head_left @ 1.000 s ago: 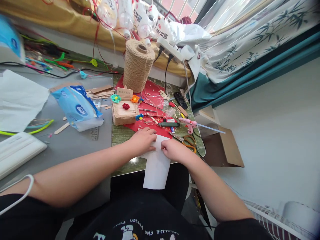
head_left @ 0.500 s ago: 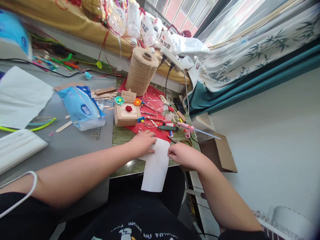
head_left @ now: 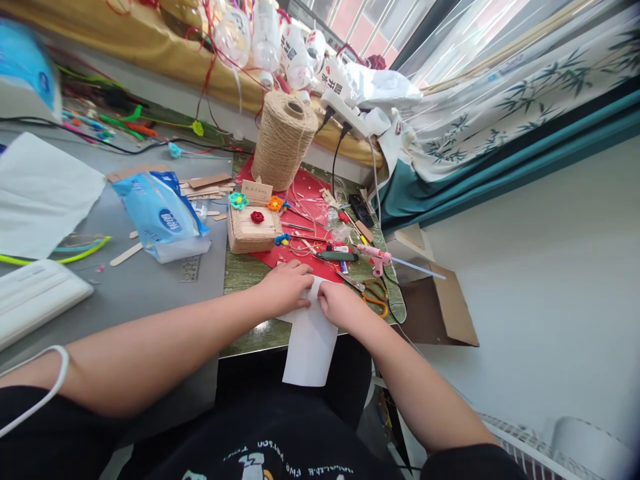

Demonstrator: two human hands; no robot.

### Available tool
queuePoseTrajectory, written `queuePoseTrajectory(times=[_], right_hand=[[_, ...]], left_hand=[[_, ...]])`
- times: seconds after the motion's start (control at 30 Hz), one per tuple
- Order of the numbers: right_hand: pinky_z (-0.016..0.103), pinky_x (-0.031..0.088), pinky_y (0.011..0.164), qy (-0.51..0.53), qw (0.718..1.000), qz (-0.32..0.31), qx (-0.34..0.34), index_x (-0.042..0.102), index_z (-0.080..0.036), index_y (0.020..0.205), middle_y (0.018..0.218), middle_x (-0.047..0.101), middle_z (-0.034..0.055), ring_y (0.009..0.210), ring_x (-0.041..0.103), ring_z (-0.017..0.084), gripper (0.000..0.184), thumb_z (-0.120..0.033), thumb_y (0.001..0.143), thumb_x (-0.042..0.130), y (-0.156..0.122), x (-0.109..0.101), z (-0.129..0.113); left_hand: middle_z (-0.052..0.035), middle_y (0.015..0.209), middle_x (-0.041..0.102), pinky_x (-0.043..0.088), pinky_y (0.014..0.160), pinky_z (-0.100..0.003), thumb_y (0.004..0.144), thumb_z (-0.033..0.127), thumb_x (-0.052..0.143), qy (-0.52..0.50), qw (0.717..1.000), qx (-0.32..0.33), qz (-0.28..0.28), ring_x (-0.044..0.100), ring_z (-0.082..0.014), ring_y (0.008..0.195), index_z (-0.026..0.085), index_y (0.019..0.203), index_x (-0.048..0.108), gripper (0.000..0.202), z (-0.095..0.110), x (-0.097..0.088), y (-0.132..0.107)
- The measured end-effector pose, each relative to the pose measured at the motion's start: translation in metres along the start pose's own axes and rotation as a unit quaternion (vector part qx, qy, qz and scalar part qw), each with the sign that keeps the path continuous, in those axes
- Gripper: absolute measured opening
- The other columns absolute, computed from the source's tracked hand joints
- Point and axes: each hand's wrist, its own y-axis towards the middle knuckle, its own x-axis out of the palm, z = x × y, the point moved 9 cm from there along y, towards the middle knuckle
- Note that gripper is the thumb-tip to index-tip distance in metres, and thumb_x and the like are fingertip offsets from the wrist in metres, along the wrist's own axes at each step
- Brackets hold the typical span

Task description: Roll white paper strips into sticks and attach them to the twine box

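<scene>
One twine-wrapped box (head_left: 253,237) bears one red flower (head_left: 257,217). Behind the box: one twine spool (head_left: 283,143); right of the box: one glue gun (head_left: 376,256); before the box: one left hand (head_left: 287,287), one right hand (head_left: 341,304).

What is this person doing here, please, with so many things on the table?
The person's left hand rests on white paper, and the curled right hand is on or just above it. The paper's lower end sticks out past the table edge. Beyond the hands stand a twine-wrapped box and a spool of twine; scissors and a pink glue gun lie to the right.
</scene>
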Motion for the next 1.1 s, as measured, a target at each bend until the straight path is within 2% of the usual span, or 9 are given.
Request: queuePoseTrajectory(times=[0.27,0.63,0.73,0.83,0.9,0.93,1.0,1.03,1.1], right_hand=[[0.03,0.034,0.065,-0.019,1.0,0.0,0.018,0.065,-0.017,0.095,0.091,0.073,0.0098,0.082,0.065,0.022,0.017,-0.02,0.098,0.048,-0.012,0.009,0.004],[0.031,0.042,0.071,-0.081,0.993,-0.08,0.021,0.064,-0.014,0.104,0.097,0.072,0.0154,0.086,0.068,0.026,0.017,-0.011,0.093,0.052,-0.021,0.031,0.001],[0.031,0.042,0.069,-0.085,0.992,-0.091,0.014,0.067,-0.013,0.097,0.091,0.073,0.0147,0.083,0.069,0.026,0.016,-0.008,0.089,0.053,-0.033,0.029,0.002],[0.03,0.041,0.066,-0.017,0.996,-0.088,0.026,0.067,-0.016,0.082,0.083,0.073,0.0107,0.076,0.067,0.023,0.013,-0.013,0.089,0.056,-0.048,0.016,0.016],[0.029,0.042,0.067,0.104,0.993,-0.012,0.054,0.066,-0.018,0.085,0.085,0.072,0.0069,0.076,0.065,0.02,0.013,-0.021,0.092,0.055,-0.055,-0.004,0.031],[0.028,0.042,0.067,0.175,0.981,0.04,0.068,0.066,-0.019,0.089,0.085,0.071,0.005,0.076,0.064,0.019,0.013,-0.025,0.094,0.055,-0.058,-0.014,0.039],[0.027,0.04,0.063,0.321,0.936,0.117,0.083,0.064,-0.021,0.096,0.081,0.067,0.0012,0.069,0.059,0.016,0.017,-0.036,0.095,0.055,-0.062,-0.022,0.051],[0.026,0.037,0.059,0.393,0.906,0.13,0.085,0.063,-0.021,0.097,0.075,0.062,-0.0009,0.063,0.054,0.015,0.021,-0.04,0.094,0.057,-0.062,-0.019,0.053],[0.025,0.03,0.053,0.527,0.838,0.117,0.081,0.061,-0.021,0.097,0.065,0.051,-0.0053,0.053,0.043,0.012,0.025,-0.045,0.091,0.061,-0.059,-0.003,0.05]], left_hand=[[-0.0089,0.134,0.062,0.049,0.093,-0.047,0.077,0.045,0.082,-0.009,1.0,-0.009,-0.014,0.054,-0.0334,0.121,0.022,0.101,0.071,0.035,0.0,0.0,0.002],[-0.0094,0.137,0.062,0.049,0.091,-0.044,0.078,0.046,0.08,-0.006,1.0,-0.012,-0.022,0.054,-0.0333,0.122,0.021,0.101,0.072,0.035,0.0,0.0,0.001],[-0.0093,0.137,0.061,0.049,0.092,-0.045,0.078,0.046,0.08,-0.006,1.0,-0.01,-0.024,0.054,-0.0332,0.122,0.021,0.102,0.072,0.035,0.0,0.0,0.001],[-0.0094,0.132,0.063,0.048,0.092,-0.045,0.077,0.047,0.08,-0.009,1.0,-0.006,-0.018,0.054,-0.033,0.12,0.022,0.101,0.071,0.036,-0.001,0.002,0.001],[-0.0096,0.128,0.064,0.048,0.093,-0.046,0.077,0.047,0.08,-0.006,1.0,-0.003,-0.006,0.055,-0.0331,0.119,0.021,0.101,0.07,0.036,-0.002,0.001,0.0],[-0.0098,0.126,0.065,0.047,0.094,-0.047,0.078,0.047,0.08,-0.005,1.0,0.0,0.001,0.055,-0.033,0.118,0.021,0.101,0.07,0.036,-0.001,0.0,0.0],[-0.0104,0.123,0.065,0.047,0.095,-0.047,0.079,0.046,0.079,-0.003,1.0,0.011,0.014,0.056,-0.0328,0.117,0.021,0.101,0.07,0.035,0.002,-0.004,-0.001],[-0.0107,0.122,0.066,0.046,0.095,-0.047,0.08,0.045,0.078,-0.004,1.0,0.015,0.022,0.056,-0.0327,0.117,0.02,0.1,0.07,0.033,0.004,-0.007,-0.001],[-0.0102,0.121,0.067,0.046,0.095,-0.046,0.083,0.042,0.075,-0.014,0.998,0.029,0.045,0.056,-0.0314,0.117,0.02,0.102,0.07,0.029,0.01,-0.017,-0.002]])
